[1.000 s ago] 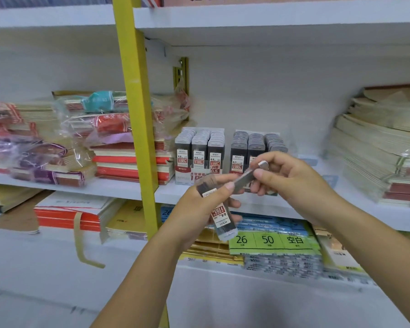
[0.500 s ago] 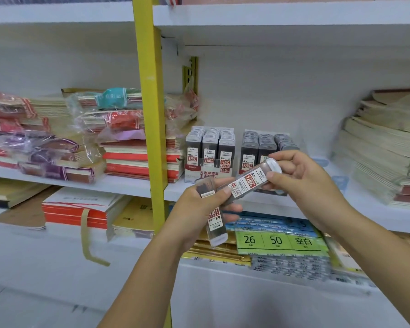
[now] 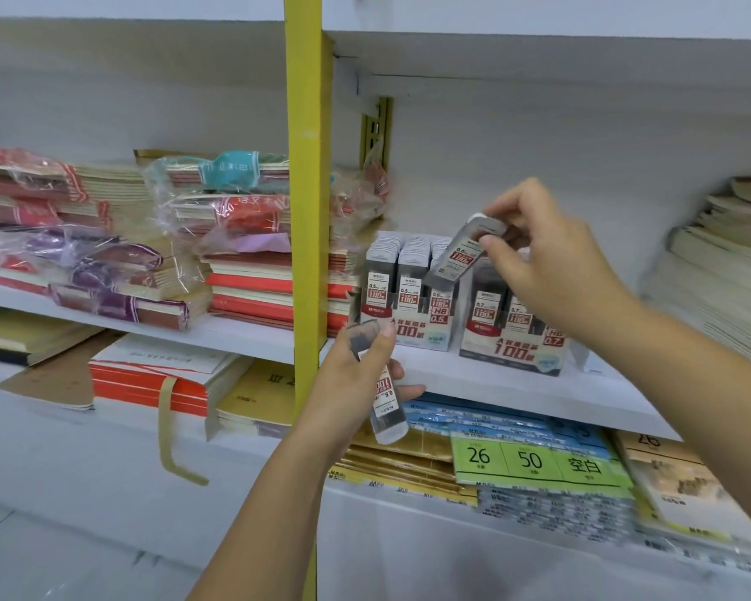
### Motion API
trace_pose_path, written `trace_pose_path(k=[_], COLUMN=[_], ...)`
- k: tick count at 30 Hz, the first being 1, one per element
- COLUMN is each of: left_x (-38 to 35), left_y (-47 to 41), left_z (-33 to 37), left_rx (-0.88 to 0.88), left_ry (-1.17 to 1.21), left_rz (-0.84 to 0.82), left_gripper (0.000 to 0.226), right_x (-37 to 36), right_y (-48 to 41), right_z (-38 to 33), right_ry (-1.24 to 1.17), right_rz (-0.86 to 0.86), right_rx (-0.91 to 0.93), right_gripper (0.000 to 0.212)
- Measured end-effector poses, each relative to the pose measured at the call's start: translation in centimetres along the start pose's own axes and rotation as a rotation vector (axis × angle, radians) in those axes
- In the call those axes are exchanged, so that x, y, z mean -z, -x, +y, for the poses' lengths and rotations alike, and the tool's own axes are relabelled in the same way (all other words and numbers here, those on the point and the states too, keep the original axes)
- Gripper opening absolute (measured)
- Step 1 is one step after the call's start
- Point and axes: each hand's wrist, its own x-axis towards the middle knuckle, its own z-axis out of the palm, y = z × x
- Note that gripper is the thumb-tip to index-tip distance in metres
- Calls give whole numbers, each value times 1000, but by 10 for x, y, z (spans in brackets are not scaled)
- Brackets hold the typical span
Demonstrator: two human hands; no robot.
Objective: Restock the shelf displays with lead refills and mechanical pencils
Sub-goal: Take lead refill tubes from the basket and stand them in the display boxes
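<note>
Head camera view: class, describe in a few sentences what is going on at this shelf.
A person is restocking lead refills. The right hand pinches a refill case by its capped end, tilted, just above the 0.5 display box on the white shelf. The left hand grips a second refill case lower down, before the shelf edge. A 0.7 display box stands alongside.

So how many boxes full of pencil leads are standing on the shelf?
2. The 0.5 box stands beside the yellow post; the 0.7 box stands right of it, below the right hand.
</note>
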Motion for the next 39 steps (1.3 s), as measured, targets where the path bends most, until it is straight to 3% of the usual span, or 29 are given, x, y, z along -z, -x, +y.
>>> trace_pose_path(k=[5,10,15,18,21,25,27,30,33,37,39], left_x=[11,18,23,26,29,29,26,20,12,5,2], left_y=[0,1,2,1,1,0,0,-1,-5,-12,-17], left_z=[3,9,14,16,18,17,16,14,12,8,5], left_rx=[-85,-77,-35,-27,-62,-86,-83,-84,-163,-447,-509], left_ry=[-87,-103,-72,-54,1,55,91,112,-55,-637,-834], left_rz=[104,147,141,108,66,56,69,88,163,208,171], left_gripper=[11,4,7,14,13,14,10,14,7,35,47], right_x=[-20,-34,-57,-60,-64,-78,-79,-72,-56,-25,-16], right_y=[-14,-26,-30,-20,15,70,79,74,61,28,11], right_z=[-5,-1,3,0,-13,-29,-28,-27,-23,-18,-20], right_ry=[84,-12,350,450,225,-388,-711,-872,-739,-331,-129], right_rz=[-81,-130,-207,-119,-67,-321,-281,-127,-6,156,169], right_rx=[90,-11,85,97,87,-300,-507,-603,-488,-132,8], right_gripper=[14,14,24,30,33,22,22,22,26,23,20])
